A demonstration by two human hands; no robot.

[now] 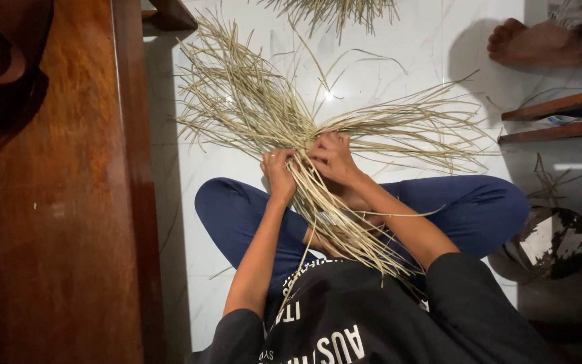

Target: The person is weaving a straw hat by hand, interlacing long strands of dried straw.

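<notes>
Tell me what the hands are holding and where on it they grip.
Both the left hand and right hand grip a bundle of thin dry straw-coloured stalks at its middle, where the strands cross and fan outward.

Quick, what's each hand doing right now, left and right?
Left hand: closed on the straw bundle.
Right hand: closed on the same bundle, just beside the left.
</notes>
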